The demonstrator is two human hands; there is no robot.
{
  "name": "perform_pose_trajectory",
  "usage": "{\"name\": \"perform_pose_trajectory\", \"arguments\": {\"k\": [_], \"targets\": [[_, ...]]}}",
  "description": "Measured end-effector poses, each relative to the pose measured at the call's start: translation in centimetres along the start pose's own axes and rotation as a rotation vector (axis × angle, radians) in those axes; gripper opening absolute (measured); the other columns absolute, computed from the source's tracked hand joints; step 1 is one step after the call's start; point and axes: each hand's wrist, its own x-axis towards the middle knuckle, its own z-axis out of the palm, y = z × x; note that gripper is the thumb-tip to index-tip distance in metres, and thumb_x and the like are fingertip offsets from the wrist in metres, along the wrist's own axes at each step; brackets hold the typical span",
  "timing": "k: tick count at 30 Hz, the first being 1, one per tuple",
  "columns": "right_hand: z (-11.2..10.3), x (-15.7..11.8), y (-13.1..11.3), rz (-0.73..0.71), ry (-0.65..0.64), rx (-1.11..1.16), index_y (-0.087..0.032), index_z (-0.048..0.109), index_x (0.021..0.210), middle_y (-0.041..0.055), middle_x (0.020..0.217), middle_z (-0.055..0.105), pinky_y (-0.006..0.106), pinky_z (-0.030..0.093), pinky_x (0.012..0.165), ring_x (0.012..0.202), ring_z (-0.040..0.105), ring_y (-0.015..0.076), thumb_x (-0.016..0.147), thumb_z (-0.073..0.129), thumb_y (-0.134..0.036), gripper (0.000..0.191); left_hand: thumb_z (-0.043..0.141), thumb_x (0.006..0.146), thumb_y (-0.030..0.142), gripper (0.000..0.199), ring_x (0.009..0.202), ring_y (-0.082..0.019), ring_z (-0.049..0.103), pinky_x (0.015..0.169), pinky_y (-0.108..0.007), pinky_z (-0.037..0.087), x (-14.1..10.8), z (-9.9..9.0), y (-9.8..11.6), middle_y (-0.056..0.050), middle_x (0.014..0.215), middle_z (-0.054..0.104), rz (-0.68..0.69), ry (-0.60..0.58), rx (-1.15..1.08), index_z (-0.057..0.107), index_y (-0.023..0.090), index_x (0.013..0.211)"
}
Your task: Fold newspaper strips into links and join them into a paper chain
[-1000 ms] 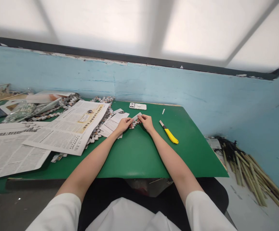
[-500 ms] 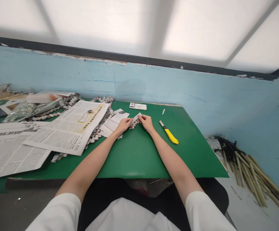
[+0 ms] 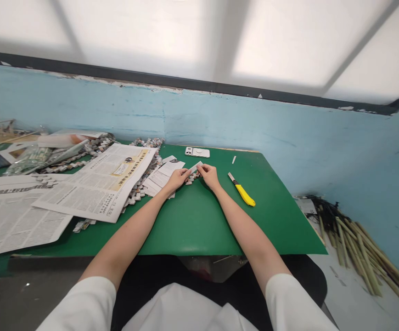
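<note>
Between my hands is a small folded strip of newspaper (image 3: 195, 167), pale with faint print. My left hand (image 3: 177, 179) pinches its left end, and my right hand (image 3: 209, 175) pinches the right end. Just under the strip lies the end of a woven chain of folded paper (image 3: 193, 177), partly covered by my fingers. Left of my left hand, cut newspaper pieces (image 3: 160, 178) are stacked loosely. A yellow-handled knife (image 3: 244, 193) rests to the right of my right hand, with a small white paper slip (image 3: 234, 160) beyond it.
A white phone (image 3: 198, 152) lies near the wall on the green table (image 3: 199, 230). Large newspaper sheets (image 3: 96, 184) cover the left side, with more woven paper chain (image 3: 139, 191) under them. A plastic bag (image 3: 36, 158) sits farther left. Bamboo sticks (image 3: 361, 248) lie on the floor at right.
My hands stay almost in place, with only a slight shift of the fingers on the strip. Nothing else has visibly moved.
</note>
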Motion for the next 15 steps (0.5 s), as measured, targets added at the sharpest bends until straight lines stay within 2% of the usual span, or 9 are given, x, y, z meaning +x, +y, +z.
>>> {"name": "perform_pose_trajectory", "arguments": {"k": [3, 7, 11, 15], "targets": [[0.01, -0.04, -0.15, -0.003, -0.001, 0.006, -0.018, 0.068, 0.067, 0.0020, 0.060, 0.063, 0.029, 0.044, 0.059, 0.055, 0.053, 0.0156, 0.090, 0.064, -0.063, 0.051, 0.063, 0.083, 0.072, 0.058, 0.055, -0.014, 0.053, 0.057, -0.026, 0.045, 0.04, 0.04, -0.16, 0.000, 0.060, 0.060, -0.011, -0.010, -0.022, 0.069, 0.014, 0.087], [0.04, -0.10, -0.28, 0.003, 0.008, 0.000, -0.018, 0.068, 0.067, 0.0025, 0.061, 0.065, 0.029, 0.045, 0.060, 0.056, 0.053, 0.0159, 0.090, 0.063, -0.064, 0.051, 0.066, 0.082, 0.072, 0.061, 0.058, -0.014, 0.056, 0.059, -0.026, 0.048, 0.20, 0.07, -0.67, -0.003, 0.069, 0.066, -0.025, -0.010, -0.049, 0.072, 0.013, 0.092], [0.09, -0.08, -0.13, 0.006, 0.015, -0.012, -0.019, 0.067, 0.067, 0.0022, 0.061, 0.064, 0.029, 0.045, 0.060, 0.056, 0.053, 0.0158, 0.089, 0.063, -0.065, 0.052, 0.065, 0.080, 0.075, 0.064, 0.058, -0.014, 0.057, 0.061, -0.027, 0.050, 0.29, 0.06, -0.84, -0.003, 0.066, 0.065, -0.028, -0.021, -0.056, 0.071, 0.012, 0.089], [0.16, -0.08, -0.02, -0.005, 0.020, -0.023, -0.019, 0.067, 0.069, 0.0026, 0.063, 0.065, 0.029, 0.046, 0.060, 0.057, 0.055, 0.0160, 0.089, 0.062, -0.067, 0.053, 0.062, 0.082, 0.076, 0.063, 0.055, -0.014, 0.056, 0.058, -0.026, 0.046, 0.19, 0.02, -0.60, -0.001, 0.059, 0.061, -0.004, -0.022, -0.011, 0.069, 0.013, 0.084]]}}
